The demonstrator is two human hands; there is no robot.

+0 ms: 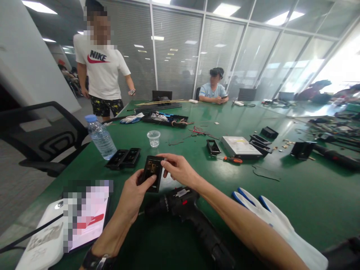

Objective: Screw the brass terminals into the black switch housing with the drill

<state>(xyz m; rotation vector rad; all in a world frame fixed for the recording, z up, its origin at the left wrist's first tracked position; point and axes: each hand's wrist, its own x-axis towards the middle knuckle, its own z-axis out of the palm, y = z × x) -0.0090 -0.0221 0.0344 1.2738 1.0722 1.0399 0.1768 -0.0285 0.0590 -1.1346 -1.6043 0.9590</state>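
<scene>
Left hand point(134, 192): low centre of frame, fingers curled round the left edge of a small black module point(152, 173), thumb pressed on its face.
Right hand point(177, 169): just right of the module, fingertips pinching its upper right corner.
Black module: held between both hands, tilted up, just above the green surface point(295, 187).
Lower left: tablet point(87, 221) lying flat.
Left of centre: water bottle point(100, 136) upright, two black frames point(123, 158) beside it, clear plastic cup point(153, 138) further back.
Beneath the forearms: black power drill point(185, 210) lying on its side.
Right of centre: orange-handled screwdriver point(232, 159) by a flat silver box point(240, 146).
Lower right: white glove point(278, 221).
</scene>
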